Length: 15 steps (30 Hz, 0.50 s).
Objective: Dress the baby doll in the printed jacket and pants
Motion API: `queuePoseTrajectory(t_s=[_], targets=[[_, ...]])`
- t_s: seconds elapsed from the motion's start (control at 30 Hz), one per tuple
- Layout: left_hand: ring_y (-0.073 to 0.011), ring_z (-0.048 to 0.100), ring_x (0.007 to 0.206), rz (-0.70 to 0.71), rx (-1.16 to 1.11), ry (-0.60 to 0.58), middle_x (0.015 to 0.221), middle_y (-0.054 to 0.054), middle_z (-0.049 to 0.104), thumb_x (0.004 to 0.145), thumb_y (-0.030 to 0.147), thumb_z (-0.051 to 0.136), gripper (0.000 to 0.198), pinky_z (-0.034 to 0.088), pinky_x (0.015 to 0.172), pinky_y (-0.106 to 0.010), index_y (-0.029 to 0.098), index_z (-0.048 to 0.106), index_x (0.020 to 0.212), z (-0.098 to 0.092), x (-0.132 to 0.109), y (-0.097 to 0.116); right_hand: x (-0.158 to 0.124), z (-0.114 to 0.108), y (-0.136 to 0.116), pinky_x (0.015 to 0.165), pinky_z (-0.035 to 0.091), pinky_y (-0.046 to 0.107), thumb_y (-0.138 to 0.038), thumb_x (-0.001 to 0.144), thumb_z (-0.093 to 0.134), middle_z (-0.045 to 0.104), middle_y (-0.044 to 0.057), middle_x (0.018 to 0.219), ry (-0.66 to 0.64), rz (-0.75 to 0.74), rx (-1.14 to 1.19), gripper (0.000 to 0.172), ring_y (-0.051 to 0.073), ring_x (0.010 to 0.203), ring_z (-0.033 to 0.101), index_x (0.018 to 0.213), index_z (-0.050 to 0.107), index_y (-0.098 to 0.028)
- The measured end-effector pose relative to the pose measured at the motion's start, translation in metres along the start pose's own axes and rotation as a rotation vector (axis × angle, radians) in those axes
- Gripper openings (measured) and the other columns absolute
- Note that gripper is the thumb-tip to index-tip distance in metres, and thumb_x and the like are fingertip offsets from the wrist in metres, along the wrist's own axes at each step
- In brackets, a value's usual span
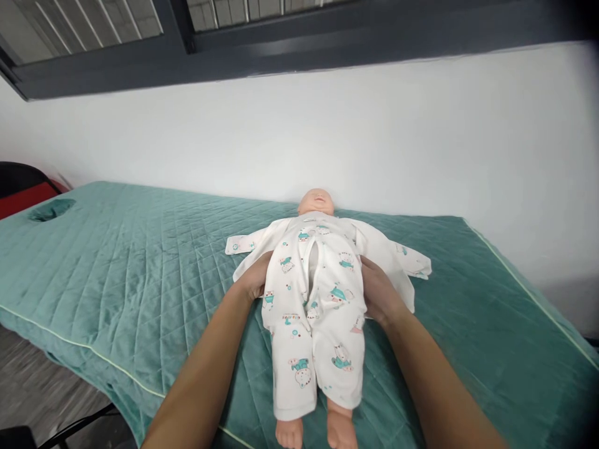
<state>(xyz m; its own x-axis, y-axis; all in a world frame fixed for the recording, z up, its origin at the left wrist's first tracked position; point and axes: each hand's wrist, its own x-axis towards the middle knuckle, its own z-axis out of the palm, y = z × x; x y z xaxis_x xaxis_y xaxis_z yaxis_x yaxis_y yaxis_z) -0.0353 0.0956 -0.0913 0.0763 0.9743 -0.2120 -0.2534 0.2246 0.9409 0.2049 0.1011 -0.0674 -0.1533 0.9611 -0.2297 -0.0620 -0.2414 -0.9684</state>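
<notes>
A baby doll [317, 202] lies on its back on the green bed, head toward the wall and bare feet toward me. It wears white printed trousers [337, 312] with an opening at the crotch. A matching white baby shirt [390, 255] is spread beneath and around its upper body, sleeves stretched out to both sides. My left hand [256, 274] is closed on the left side of the trousers near the hip. On the opposite side, my right hand [378, 290] holds the trousers at the same height. Fingertips of both hands are hidden behind the cloth and the doll.
The quilted green bed cover [140, 262] has a face hole [51, 210] at its far left end. Behind the bed rises a white wall [421, 137] below a dark window frame [281, 53]. A red and black chair [25, 187] stands at the left.
</notes>
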Motion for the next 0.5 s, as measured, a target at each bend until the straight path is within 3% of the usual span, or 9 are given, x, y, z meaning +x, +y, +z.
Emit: queuePoseTrajectory(t_s=[0.13, 0.3, 0.5], targets=[[-0.0309, 0.069, 0.096, 0.011, 0.023, 0.020, 0.077, -0.008, 0.075, 0.072, 0.037, 0.080, 0.030, 0.054, 0.086, -0.044, 0.017, 0.075, 0.094, 0.0004, 0.0025, -0.0038, 0.0078, -0.0048, 0.0091, 0.062, 0.058, 0.040, -0.052, 0.083, 0.067, 0.076, 0.008, 0.083, -0.001, 0.009, -0.080, 0.036, 0.030, 0.080, 0.072, 0.108, 0.064, -0.026], [-0.0314, 0.065, 0.097, -0.003, 0.059, -0.043, 0.077, -0.008, 0.074, 0.077, 0.038, 0.076, 0.029, 0.052, 0.088, -0.045, 0.015, 0.074, 0.095, 0.0051, -0.0007, 0.0013, 0.0091, -0.0030, 0.0080, 0.066, 0.059, 0.041, -0.043, 0.074, 0.077, 0.078, 0.008, 0.094, 0.076, 0.062, 0.011, 0.045, 0.031, 0.084, 0.072, 0.114, 0.064, -0.026], [-0.0304, 0.067, 0.092, -0.078, 0.047, -0.041, 0.077, -0.009, 0.075, 0.070, 0.037, 0.082, 0.032, 0.053, 0.084, -0.044, 0.013, 0.073, 0.090, 0.0042, 0.0000, 0.0017, 0.0027, 0.0024, 0.0026, 0.072, 0.060, 0.042, -0.043, 0.074, 0.075, 0.079, 0.006, 0.094, 0.019, -0.023, 0.004, 0.043, 0.032, 0.093, 0.072, 0.114, 0.070, -0.027]])
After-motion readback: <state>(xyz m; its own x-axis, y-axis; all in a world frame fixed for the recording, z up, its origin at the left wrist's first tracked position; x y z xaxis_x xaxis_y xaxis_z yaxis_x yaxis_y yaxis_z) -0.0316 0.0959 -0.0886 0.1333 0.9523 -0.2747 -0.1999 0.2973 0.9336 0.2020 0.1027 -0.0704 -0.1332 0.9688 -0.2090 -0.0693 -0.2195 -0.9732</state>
